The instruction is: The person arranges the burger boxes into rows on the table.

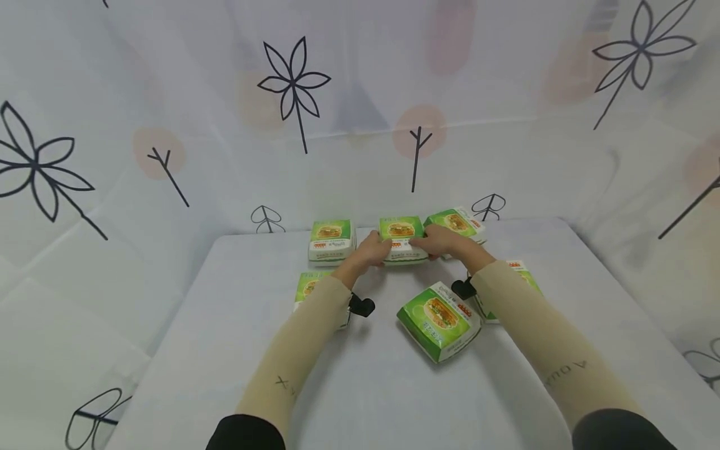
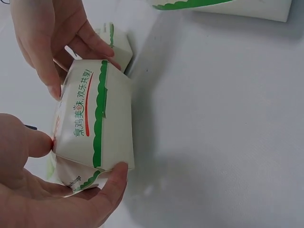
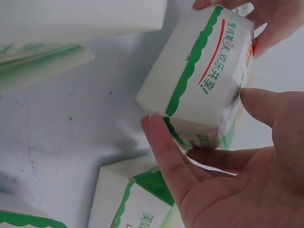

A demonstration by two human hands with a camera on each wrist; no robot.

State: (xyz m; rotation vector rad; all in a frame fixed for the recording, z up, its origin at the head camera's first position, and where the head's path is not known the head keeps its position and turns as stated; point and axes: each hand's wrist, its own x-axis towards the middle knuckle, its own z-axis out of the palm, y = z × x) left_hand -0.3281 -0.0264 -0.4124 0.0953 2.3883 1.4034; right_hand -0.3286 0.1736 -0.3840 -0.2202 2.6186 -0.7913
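A green and white burger box (image 1: 402, 232) is held from both sides near the table's far edge. My left hand (image 1: 372, 250) grips its left end, thumb on the printed front side and fingers around the end. Its right end is gripped by my right hand (image 1: 441, 242) in the same way. In the left wrist view, the white side of the burger box (image 2: 90, 107) carries green and red printing. The right wrist view has the box (image 3: 199, 71) between both hands, its lid closed. Whether its base touches the table cannot be told.
Matching burger boxes stand at back left (image 1: 330, 244) and back right (image 1: 458, 220), the latter angled. Another box (image 1: 437, 322) lies turned askew in front. My forearms partly hide a left box (image 1: 306, 289) and a right box (image 1: 524, 274). A patterned curtain (image 1: 360, 169) hangs behind the white table (image 1: 360, 400).
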